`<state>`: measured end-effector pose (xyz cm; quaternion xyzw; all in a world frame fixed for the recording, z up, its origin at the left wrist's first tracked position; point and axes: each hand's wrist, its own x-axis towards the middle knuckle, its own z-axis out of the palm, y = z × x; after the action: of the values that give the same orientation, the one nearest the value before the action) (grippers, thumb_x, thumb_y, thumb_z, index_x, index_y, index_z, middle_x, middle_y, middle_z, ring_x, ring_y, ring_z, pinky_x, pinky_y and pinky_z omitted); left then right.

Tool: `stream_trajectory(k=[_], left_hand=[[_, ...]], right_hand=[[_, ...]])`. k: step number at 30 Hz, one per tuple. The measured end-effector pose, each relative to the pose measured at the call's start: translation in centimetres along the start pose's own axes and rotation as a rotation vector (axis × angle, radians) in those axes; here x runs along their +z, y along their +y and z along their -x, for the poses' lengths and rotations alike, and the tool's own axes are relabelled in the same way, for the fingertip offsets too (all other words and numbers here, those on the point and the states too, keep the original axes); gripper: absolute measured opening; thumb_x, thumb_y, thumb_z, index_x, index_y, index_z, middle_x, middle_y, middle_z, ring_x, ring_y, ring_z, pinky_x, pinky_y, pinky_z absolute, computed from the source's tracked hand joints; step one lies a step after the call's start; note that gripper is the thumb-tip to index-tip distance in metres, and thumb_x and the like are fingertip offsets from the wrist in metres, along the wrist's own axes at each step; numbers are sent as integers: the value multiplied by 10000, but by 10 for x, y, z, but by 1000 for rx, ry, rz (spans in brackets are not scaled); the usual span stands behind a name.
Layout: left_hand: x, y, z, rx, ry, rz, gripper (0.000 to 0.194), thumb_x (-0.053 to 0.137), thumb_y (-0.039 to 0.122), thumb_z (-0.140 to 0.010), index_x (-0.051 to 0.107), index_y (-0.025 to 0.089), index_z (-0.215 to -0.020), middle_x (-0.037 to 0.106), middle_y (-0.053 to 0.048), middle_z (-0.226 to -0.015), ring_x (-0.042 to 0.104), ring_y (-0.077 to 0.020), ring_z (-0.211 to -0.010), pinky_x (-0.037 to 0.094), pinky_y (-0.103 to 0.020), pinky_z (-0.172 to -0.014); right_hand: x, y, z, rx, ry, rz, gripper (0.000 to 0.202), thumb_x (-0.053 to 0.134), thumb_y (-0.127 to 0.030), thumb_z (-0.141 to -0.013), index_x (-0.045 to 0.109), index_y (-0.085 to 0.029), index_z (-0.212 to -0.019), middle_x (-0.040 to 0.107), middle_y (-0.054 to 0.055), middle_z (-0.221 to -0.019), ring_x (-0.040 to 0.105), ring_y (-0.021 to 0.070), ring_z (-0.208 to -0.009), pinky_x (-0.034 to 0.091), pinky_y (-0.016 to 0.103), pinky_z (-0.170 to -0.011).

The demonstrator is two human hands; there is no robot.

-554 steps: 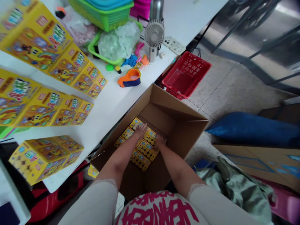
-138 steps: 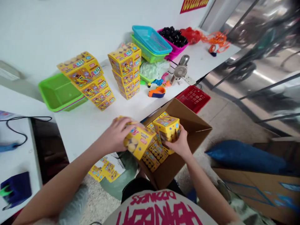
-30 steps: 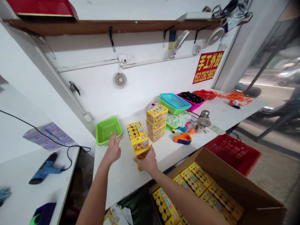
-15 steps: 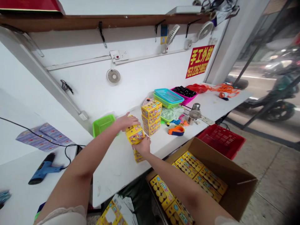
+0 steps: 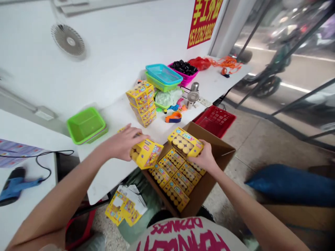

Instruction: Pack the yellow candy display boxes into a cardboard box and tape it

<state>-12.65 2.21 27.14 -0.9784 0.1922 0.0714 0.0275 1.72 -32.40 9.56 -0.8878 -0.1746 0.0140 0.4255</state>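
Note:
My left hand is wrapped over a yellow box with round yellow pieces behind its window, held tilted at the table's front edge. My right hand grips the end of a second yellow box above the open cardboard carton. Inside the carton, rows of the same boxes lie with their round pieces facing up. A stack of several yellow boxes stands on the white table, beyond my left hand and apart from it.
On the table are a green basket, an orange-and-blue tape dispenser, stacked trays and a small fan. A red crate stands behind the carton. Flattened yellow boxes lie below the table.
Both hands have moved from above the table toward the carton, now apart with one yellow box each. The camera view has turned down and right, showing more of the carton.

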Motion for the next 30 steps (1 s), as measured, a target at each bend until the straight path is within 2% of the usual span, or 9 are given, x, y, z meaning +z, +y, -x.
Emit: stream_trajectory(k=[4, 8, 11, 13, 15, 18, 22, 26, 30], left_hand=[[85, 65, -79, 130, -28, 50, 894, 740, 387, -640, 396, 241, -1452, 485, -147, -1307, 451, -331, -1252, 113, -594, -1174], [173, 120, -145, 219, -64, 8, 942, 801, 268, -603, 392, 208, -1449, 484, -178, -1335, 430, -348, -1274, 142, -555, -1178], [227, 139, -178, 204, -218, 35, 914, 797, 169, -612, 402, 214, -1436, 478, -180, -1371, 429, -330, -1291, 211, -520, -1166], [256, 141, -191, 126, -310, 66, 772, 699, 122, -725, 412, 225, -1434, 486, -177, -1375, 436, -310, -1297, 347, -493, -1091], [281, 137, -197, 38, -353, 86, 619, 541, 78, -836, 433, 221, -1429, 495, -189, -1372, 437, -304, -1308, 453, -463, -977], [314, 129, -199, -71, -397, 118, 546, 439, 51, -882, 487, 211, -1402, 481, -210, -1400, 412, -322, -1347, 486, -479, -930], [344, 128, -195, -183, -446, 204, 556, 491, 45, -872, 536, 288, -1370, 474, -151, -1450, 370, -302, -1398, 435, -520, -1017], [360, 135, -192, -270, -459, 298, 641, 589, 33, -805, 537, 310, -1380, 413, -128, -1517, 281, -322, -1450, 319, -563, -1109], [362, 138, -187, -311, -470, 347, 654, 502, 2, -818, 528, 301, -1400, 364, -94, -1559, 221, -306, -1478, 263, -551, -1147]], right_hand=[[-20, 71, 30, 173, -150, 129, 965, 753, -396, -385, 408, -103, -1236, 431, 159, -1224, 441, 352, -1221, 384, 448, -1087], [-26, 112, 46, 278, -143, 224, 968, 732, -405, -367, 412, -90, -1224, 438, 181, -1247, 450, 352, -1213, 366, 448, -1096], [-32, 125, 49, 299, -99, 278, 961, 730, -396, -391, 394, -79, -1233, 460, 209, -1248, 465, 351, -1202, 381, 430, -1078], [-33, 128, 47, 309, -114, 304, 948, 725, -379, -423, 370, -75, -1248, 461, 221, -1258, 462, 347, -1215, 386, 417, -1071], [-29, 130, 46, 331, -170, 320, 918, 707, -375, -468, 340, -102, -1264, 447, 210, -1282, 449, 343, -1240, 384, 422, -1071], [-15, 132, 48, 379, -302, 334, 913, 717, -352, -461, 331, -135, -1259, 428, 182, -1295, 441, 350, -1252, 380, 433, -1080], [10, 136, 62, 385, -486, 384, 1043, 805, -322, -358, 348, -77, -1263, 403, 212, -1302, 424, 370, -1266, 367, 393, -1102], [40, 136, 74, 353, -746, 426, 1072, 836, -321, -398, 334, -70, -1312, 404, 216, -1350, 447, 324, -1283, 393, 360, -1078], [74, 137, 81, 374, -1027, 610, 1260, 894, -301, -327, 288, -82, -1410, 324, 249, -1471, 352, 353, -1393, 342, 397, -1122]])
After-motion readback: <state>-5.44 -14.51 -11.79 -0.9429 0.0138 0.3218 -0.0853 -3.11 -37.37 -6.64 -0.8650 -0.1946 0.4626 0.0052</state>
